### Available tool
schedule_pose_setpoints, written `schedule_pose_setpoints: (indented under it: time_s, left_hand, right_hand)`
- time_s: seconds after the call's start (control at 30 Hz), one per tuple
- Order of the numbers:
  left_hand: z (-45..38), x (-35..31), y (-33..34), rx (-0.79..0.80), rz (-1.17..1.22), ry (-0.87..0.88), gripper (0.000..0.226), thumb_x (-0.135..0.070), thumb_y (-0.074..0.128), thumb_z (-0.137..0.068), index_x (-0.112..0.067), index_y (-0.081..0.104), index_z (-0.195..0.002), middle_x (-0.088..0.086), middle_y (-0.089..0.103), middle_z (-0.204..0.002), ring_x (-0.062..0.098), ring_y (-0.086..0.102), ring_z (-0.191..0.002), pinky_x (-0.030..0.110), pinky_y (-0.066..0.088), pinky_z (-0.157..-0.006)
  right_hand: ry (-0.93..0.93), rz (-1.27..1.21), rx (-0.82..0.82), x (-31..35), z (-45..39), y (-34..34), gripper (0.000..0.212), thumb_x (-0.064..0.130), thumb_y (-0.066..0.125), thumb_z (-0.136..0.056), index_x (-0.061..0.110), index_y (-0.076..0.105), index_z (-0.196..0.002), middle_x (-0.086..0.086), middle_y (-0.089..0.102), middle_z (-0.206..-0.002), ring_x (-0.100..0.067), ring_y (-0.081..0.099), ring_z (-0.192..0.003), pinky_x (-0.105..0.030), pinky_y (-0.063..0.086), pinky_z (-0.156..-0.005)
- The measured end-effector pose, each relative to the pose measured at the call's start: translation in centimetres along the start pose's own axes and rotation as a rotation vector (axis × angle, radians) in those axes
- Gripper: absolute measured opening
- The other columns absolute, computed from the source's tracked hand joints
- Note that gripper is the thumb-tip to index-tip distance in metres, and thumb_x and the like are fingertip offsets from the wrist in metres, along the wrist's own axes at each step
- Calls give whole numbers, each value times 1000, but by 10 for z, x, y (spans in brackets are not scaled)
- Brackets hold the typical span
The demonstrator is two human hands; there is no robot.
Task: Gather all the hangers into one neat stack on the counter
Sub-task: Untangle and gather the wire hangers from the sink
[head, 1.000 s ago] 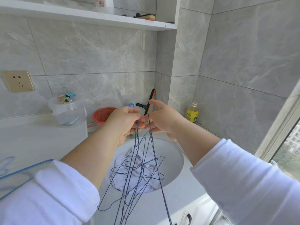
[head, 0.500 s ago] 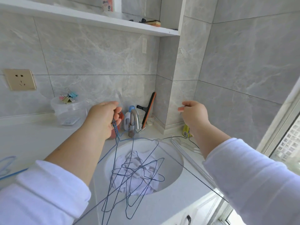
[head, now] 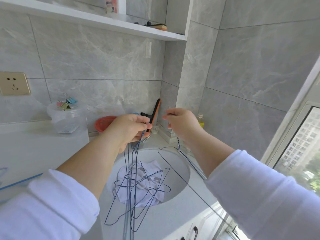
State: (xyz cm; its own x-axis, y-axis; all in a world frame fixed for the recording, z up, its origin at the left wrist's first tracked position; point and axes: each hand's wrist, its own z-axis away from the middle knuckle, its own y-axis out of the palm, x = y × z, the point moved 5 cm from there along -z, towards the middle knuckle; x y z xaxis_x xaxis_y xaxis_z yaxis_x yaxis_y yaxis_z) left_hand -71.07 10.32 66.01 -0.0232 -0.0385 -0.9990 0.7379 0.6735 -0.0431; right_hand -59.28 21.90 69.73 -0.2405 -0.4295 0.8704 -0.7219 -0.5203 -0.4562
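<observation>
My left hand point(head: 129, 131) is closed around the hooks of a bunch of dark blue wire hangers point(head: 136, 193), which dangle over the round sink point(head: 181, 170). My right hand point(head: 181, 125) pinches the hook of a single dark wire hanger point(head: 183, 177), held apart to the right, its wire running down toward the counter's front edge. A light blue hanger point(head: 19, 181) lies on the white counter point(head: 34, 149) at far left, partly hidden by my left sleeve.
White cloth point(head: 149, 172) lies bunched in the sink. At the back stand a clear tub with binder clips point(head: 67, 116), a red basket point(head: 103, 122), a black and orange squeegee point(head: 154, 113) and a yellow bottle point(head: 200, 120). A shelf is overhead, a window at right.
My hands were together on the bunch. The right hand pulled one hanger out to the right, and now both hands have come closer again, each holding its own.
</observation>
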Motion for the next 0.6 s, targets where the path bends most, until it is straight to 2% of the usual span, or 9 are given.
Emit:
schedule_pose_setpoints:
  time_s: [0.13, 0.27, 0.37, 0.47, 0.53, 0.6]
  left_hand:
    - [0, -10, 1, -64, 47, 92, 18, -7, 58, -87, -24, 64, -86, -5, 72, -86, 12, 70, -69, 26, 52, -66]
    - [4, -18, 7, -67, 91, 162, 20, -5, 58, -86, -24, 65, -86, -4, 73, -85, 11, 70, -66, 25, 54, -64]
    - [7, -19, 7, -61, 137, 179, 19, -4, 59, -86, -21, 65, -88, -2, 73, -85, 13, 70, -66, 26, 55, -63]
    - [9, -20, 3, -37, 191, 184, 17, -4, 59, -85, -18, 65, -92, 0, 74, -88, 14, 70, -68, 26, 56, -63]
    - [11, -19, 1, -12, 210, 191, 20, -2, 58, -86, -18, 65, -96, 1, 73, -92, 15, 70, -72, 26, 57, -66]
    - [12, -17, 2, 23, 213, 199, 28, 3, 56, -85, -21, 63, -99, 2, 71, -97, 15, 68, -77, 28, 56, -73]
  right_hand:
    - [-53, 115, 121, 7, 16, 22, 34, 18, 53, -84, 21, 63, -116, 2, 64, -92, -15, 61, -77, -17, 42, -54]
    - [-20, 155, 209, 2, 23, 38, 24, 17, 56, -80, 27, 65, -100, -1, 65, -77, -15, 58, -64, -21, 41, -52]
    - [-3, 194, 236, -3, 24, 41, 21, 14, 58, -79, 23, 67, -97, 5, 60, -64, -7, 54, -52, -19, 39, -48]
    - [-1, 155, 229, -7, 25, 44, 10, 12, 60, -80, 17, 69, -79, 2, 58, -61, -14, 57, -58, -22, 40, -52]
    - [-16, 149, 204, -9, 25, 45, 18, 13, 62, -79, 24, 64, -66, -1, 60, -66, -17, 58, -64, -24, 41, -53]
    - [-38, 164, 177, -9, 23, 46, 21, 13, 63, -78, 27, 62, -62, -2, 61, -67, -19, 58, -65, -25, 41, -53]
